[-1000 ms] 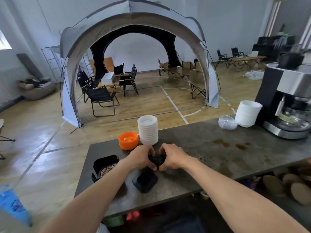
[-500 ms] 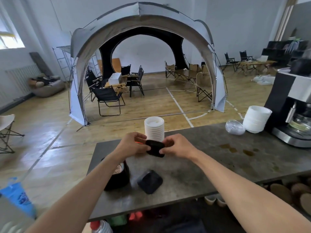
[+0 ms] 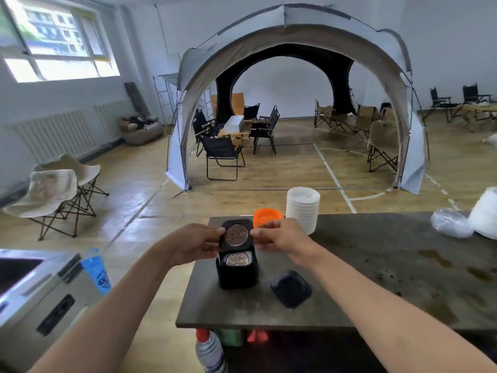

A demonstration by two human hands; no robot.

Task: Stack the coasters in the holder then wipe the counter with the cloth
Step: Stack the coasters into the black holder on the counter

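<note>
Both hands hold 1 square black coaster with a round copper-coloured lattice inlay (image 3: 237,235) above the open top of the black box-shaped coaster holder (image 3: 237,274). The left hand (image 3: 191,244) pinches the coaster's left edge with its fingertips, and the right hand (image 3: 282,238) pinches the right edge the same way, so the patterned face tilts toward the camera. Inside the holder a second coaster of the same kind (image 3: 237,258) already sits, its inlay showing through the top (how many lie beneath it cannot be told). The holder stands near the left end of the dark grey stone-look counter (image 3: 376,278). Just to its right lies a square black pad with rounded corners (image 3: 291,292), plain side up. Behind the hands are an orange plastic cup (image 3: 266,217) and a stack of white disposable bowls (image 3: 303,208). Brownish stains (image 3: 435,258) mark the counter farther right.
</note>
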